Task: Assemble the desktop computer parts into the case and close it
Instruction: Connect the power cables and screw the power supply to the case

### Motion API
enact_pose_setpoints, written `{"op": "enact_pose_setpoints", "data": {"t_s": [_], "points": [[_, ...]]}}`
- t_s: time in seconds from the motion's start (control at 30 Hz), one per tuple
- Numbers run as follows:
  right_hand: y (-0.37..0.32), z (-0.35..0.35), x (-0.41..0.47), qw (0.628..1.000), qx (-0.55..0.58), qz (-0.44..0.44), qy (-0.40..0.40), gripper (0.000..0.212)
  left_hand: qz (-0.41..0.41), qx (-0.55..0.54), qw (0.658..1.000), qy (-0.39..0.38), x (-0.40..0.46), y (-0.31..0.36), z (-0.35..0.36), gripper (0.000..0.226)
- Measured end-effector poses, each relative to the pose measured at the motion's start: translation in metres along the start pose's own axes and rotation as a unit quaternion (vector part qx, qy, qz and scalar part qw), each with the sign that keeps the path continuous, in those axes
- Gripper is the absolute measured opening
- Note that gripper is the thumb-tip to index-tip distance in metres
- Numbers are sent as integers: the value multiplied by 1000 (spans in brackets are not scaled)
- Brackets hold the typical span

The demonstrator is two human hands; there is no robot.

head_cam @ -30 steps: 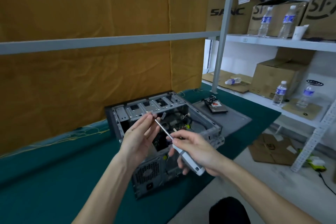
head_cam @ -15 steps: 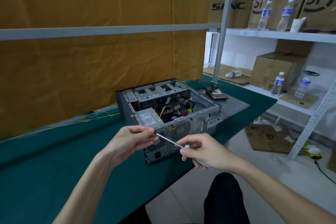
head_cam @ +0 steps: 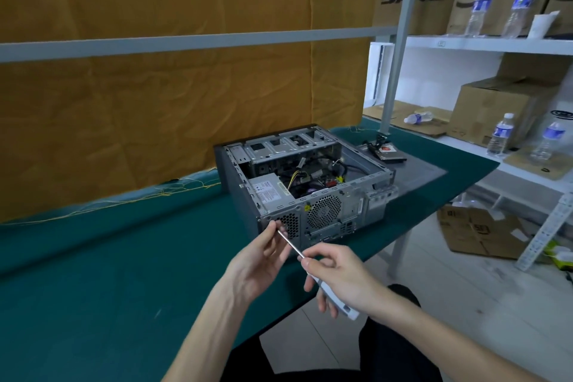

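Two hands | right hand (head_cam: 347, 276) grips screwdriver (head_cam: 325, 282) | left hand (head_cam: 257, 260) pinches its tip | case (head_cam: 307, 183) open

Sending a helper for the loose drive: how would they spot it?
On the green table, look right of the open computer case. The hard drive lies flat on the grey side panel, the only loose part, with a red-marked label.

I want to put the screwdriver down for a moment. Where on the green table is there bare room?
Widest bare patch: the table left of the computer case, up to the yellow curtain. Crowded to the case's right: the grey side panel lies there with a hard drive on it.
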State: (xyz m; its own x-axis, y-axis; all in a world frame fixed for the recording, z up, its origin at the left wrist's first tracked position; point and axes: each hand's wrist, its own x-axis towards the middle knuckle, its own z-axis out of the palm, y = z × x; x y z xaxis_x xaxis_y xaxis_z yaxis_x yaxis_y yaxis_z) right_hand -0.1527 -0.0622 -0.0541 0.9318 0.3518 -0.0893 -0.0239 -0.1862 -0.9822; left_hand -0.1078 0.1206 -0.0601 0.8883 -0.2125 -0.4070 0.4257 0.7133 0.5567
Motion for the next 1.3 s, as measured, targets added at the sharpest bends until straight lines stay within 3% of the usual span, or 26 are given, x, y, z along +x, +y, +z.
{"op": "enact_pose_setpoints", "data": {"t_s": [0.4,0.67,1.0,1.13,1.2,1.3], "points": [[-2,15,12,999,29,13,29,13,45,0,999,19,8,5,-2,14],[-12,25,10,996,70,41,22,16,59,43,997,8,6,-2,0,27],[-25,35,5,973,184,142,-10,31,77,65,994,39,4,-2,5,27],[-23,39,5,976,146,154,49,34,86,73,991,68,3,-5,8,27],[-22,40,5,970,177,151,68,29,83,87,991,60,2,-4,6,28],[-25,38,5,969,188,160,26,30,63,77,995,9,-2,2,-1,28]]}}
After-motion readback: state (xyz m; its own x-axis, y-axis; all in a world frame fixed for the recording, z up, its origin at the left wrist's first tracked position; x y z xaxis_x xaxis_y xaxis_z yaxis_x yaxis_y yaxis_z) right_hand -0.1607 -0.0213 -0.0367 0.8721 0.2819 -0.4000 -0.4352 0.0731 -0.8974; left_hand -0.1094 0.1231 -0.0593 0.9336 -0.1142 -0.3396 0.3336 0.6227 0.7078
